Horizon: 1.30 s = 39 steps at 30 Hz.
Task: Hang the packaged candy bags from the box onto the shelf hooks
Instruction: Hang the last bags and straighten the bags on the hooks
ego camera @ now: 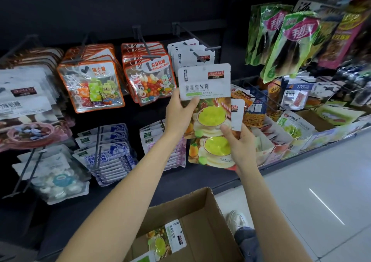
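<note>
The dark shelf (140, 119) fills the background, its hooks loaded with rows of hanging packets, and on the floor below stands the open cardboard box (204, 213) with a few candy bags still lying in its bottom (166, 239). On the hook (197, 40) straight ahead hang white bags of the same make (186, 50), and its tip juts out bare just above and behind the bag now being raised, so this looks like the peg meant for it. The candy bag (204, 93) is held upright in front of that row, white header on top and fruit picture below, its punched hole close under the top edge. The left hand (178, 113) pinches its left edge near the middle, thumb on the front face and fingers behind. The right hand (239, 145) grips a small stack of further bags (212, 151) lower down, thumb across the front, with another white header (236, 115) peeping out behind. These pouches look light and flat, with a soft filling and a smooth film that may slide between fingers; the sealed header is likely the stiffest part. A grip just beneath the header would probably keep the hole steady and square to the hook tip, whereas a hold low on the body would let the top flop.
</note>
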Tool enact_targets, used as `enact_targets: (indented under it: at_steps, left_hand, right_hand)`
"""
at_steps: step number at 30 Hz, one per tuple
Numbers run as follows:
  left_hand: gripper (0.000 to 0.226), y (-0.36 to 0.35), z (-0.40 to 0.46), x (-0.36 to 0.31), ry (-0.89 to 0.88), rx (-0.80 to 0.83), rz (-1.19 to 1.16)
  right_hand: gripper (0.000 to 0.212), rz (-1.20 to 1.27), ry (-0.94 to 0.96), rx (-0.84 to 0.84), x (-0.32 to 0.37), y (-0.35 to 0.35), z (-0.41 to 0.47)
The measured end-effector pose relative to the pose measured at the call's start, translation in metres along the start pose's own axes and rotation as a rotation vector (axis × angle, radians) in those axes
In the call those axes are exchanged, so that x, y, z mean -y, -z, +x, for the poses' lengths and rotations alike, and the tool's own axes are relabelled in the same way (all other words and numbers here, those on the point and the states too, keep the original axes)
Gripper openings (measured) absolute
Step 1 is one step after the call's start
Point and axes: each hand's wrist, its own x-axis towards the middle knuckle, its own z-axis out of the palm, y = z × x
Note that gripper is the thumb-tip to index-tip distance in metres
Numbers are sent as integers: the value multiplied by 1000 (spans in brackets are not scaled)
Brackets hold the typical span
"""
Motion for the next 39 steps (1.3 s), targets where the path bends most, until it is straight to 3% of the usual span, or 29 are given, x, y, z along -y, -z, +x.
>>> enact_targets:
  at_steps: [6,12,30,34,36,39]
  left_hand:
    - [87,-16,26,-13,-173,44,81]
    - [77,-20,34,-6,-178,22,134]
    - [79,-20,60,4,-138,-115,205]
    - [82,-23,78,9,-199,-127,385]
    - [82,-25,79,16,-240,-73,508]
    - [85,-21,77,29,-271,3,604]
  right_hand:
    - [12,137,-152,6,4,-4,28]
    - [17,94,-136,39,2,-3,34]
    - [14,21,-131,79,0,6,48]
    - [20,-381,109,-53,-1,47,43]
    - [20,-376,219,-31,14,57,42]
    - [18,-285,256,130,41,42,55]
